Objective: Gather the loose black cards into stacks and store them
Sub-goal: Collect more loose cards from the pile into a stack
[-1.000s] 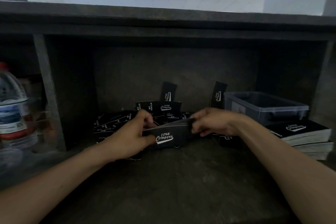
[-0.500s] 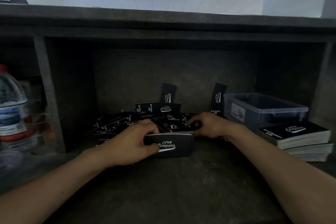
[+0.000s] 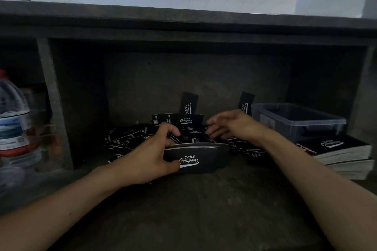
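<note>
The near part of the shelf (image 3: 200, 206) is bare dark board. On it the left hand (image 3: 151, 155) grips a gathered stack (image 3: 195, 159) of black cards, fingers curled over its top edge and thumb on the printed face. The stack stands on its long edge, likely so the edges square up against the board. Just beyond, the right hand (image 3: 230, 126) hovers low over the loose cards (image 3: 130, 140) with fingers spread and apparently holding nothing, though its tips blur into the dark pile. Farther back, two cards (image 3: 188, 105) lean on the rear wall. A clear bin (image 3: 295, 120) waits to the right, probably for storage.
</note>
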Action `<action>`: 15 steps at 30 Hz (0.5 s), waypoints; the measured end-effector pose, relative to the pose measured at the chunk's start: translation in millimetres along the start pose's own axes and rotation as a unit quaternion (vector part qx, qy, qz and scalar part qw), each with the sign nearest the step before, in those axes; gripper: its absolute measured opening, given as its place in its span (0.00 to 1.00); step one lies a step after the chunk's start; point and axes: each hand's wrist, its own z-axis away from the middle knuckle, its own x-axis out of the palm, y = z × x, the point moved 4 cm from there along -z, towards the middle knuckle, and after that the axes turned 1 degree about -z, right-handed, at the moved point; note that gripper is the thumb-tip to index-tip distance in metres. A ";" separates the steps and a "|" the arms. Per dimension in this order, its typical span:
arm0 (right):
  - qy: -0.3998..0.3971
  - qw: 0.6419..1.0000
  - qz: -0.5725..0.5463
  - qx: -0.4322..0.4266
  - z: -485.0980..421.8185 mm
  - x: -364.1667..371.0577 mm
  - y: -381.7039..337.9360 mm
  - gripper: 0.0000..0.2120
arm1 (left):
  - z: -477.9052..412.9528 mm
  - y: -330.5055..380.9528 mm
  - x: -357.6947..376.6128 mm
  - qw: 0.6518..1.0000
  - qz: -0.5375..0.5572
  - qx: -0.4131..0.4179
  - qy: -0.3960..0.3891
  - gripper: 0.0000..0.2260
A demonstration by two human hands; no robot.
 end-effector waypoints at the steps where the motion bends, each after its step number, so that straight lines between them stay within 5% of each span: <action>1: 0.078 0.994 0.073 -0.022 -7.2 -8.9 5.2 0.11 | 0.6 1.5 -0.2 1.000 -0.007 0.007 -0.001 0.25; 3: 0.141 0.957 0.253 -0.025 -13.5 -20.2 15.0 0.14 | -0.3 4.1 -2.6 0.996 -0.073 0.046 0.009 0.20; 6: 0.040 0.917 0.388 0.086 -6.3 -17.4 31.6 0.23 | 0.0 4.0 -1.2 0.990 -0.125 0.072 0.006 0.09; 8: -0.031 0.903 0.415 0.110 -0.3 -8.3 33.4 0.24 | -0.3 3.3 0.3 0.990 -0.126 0.066 0.004 0.10; 12: -0.030 0.901 0.424 0.084 0.6 -12.6 27.4 0.24 | 0.3 5.9 1.0 0.993 -0.092 0.068 -0.024 0.22; 15: -0.029 0.905 0.413 0.095 1.5 -16.4 26.8 0.29 | 0.5 5.4 1.9 0.992 -0.089 0.078 -0.036 0.17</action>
